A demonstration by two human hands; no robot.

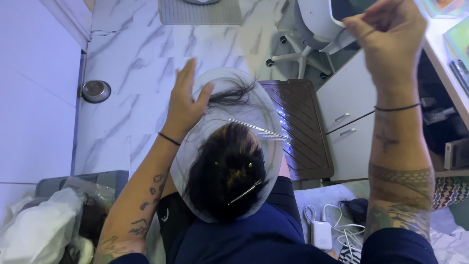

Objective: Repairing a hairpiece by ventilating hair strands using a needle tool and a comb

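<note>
The left hand (188,100), fingers spread, presses loose hair (229,95) on the clear disc (273,127); the raised right hand (388,32) pinches a thin strand, beside the comb (259,131).

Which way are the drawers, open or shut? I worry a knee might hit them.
Shut: both fronts of the white drawers sit flush, handles in line, no gap showing.

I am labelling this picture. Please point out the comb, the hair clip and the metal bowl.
comb (258,130): head view, middle of its teeth.
hair clip (245,191): head view, middle of the clip.
metal bowl (95,90): head view, its inside.
</note>
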